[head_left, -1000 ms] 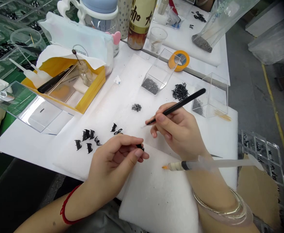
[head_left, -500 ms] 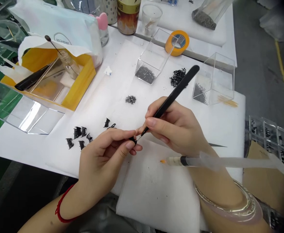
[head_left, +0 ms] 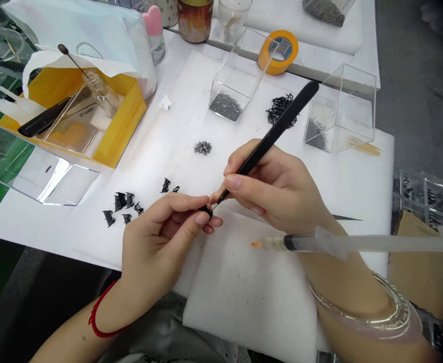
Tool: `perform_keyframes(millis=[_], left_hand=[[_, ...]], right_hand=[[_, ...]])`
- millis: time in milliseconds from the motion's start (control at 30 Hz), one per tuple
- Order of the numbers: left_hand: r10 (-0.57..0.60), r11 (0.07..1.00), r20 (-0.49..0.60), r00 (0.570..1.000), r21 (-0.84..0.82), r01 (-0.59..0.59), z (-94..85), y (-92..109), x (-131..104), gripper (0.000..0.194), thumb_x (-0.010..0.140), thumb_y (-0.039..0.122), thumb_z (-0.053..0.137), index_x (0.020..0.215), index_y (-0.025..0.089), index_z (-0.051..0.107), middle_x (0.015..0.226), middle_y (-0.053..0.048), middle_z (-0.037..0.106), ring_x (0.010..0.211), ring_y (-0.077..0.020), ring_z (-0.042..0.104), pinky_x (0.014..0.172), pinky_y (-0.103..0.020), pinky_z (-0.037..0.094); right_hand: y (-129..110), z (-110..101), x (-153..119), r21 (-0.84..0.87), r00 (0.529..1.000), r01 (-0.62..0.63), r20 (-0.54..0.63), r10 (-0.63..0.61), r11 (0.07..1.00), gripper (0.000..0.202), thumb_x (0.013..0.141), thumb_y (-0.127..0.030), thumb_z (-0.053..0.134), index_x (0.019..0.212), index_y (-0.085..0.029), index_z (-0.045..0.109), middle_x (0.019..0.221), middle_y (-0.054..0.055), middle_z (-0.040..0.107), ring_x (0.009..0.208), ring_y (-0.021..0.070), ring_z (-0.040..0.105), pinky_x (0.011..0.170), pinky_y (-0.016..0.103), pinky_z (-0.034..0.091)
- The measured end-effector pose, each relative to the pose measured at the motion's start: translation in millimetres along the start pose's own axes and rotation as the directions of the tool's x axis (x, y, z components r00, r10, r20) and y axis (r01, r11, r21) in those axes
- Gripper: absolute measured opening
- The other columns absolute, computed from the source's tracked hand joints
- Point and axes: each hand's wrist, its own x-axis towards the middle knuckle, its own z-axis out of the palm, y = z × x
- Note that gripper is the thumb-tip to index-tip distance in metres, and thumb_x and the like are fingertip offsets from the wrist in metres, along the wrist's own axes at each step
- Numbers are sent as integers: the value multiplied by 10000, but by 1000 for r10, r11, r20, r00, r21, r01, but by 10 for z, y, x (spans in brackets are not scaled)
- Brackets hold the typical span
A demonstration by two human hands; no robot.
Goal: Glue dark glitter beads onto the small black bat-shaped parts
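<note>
Left hand (head_left: 156,234), just left of centre in the frame: thumb and fingertips pinched on a small black piece (head_left: 207,211), which sits slightly below centre. Right hand (head_left: 277,189), right of centre: thumb and fingers clamped on a slim black tool (head_left: 277,133), slanting from upper right down to lower left. Its fine tip is at the piece; touching or just beside, cannot tell.

Syringe (head_left: 308,243) with orange tip crosses in front of the right forearm, lower right; its support cannot be told. Red cord (head_left: 93,318) on left wrist, bangles (head_left: 401,315) on right.

Left of centre: several dark pieces (head_left: 120,201) on white foam (head_left: 183,116), laid over the white surface (head_left: 55,222). Above the hands: small heap of dark grains (head_left: 202,147). Upper right: black strips (head_left: 278,108) in a heap, near a roll of orange tape (head_left: 290,59). Upper left: yellow tray (head_left: 125,128)
</note>
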Motion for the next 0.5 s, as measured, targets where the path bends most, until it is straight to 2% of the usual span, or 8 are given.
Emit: perform_keyframes(millis=[167,500], left_hand=[[0,1000,-8,1000,-19,0,11,-8,2,248,857,54,633,956,270,705,897,73,724,763,-53,710,770,-108,589],[17,999,-29,999,-38,-18,6,-20,-9,248,843,40,643,944,258,701,893,59,717,776,-86,723,788,-141,600]], right_hand=[[3,-1,-13,-15,1000,23,-11,-23,1000,99,835,-134,675,849,-134,577,733,-22,619,422,-9,424,368,128,357],[28,5,2,-37,999,11,-40,-12,999,85,859,-181,652,848,-172,568,710,-20,635,413,30,434,406,193,414]])
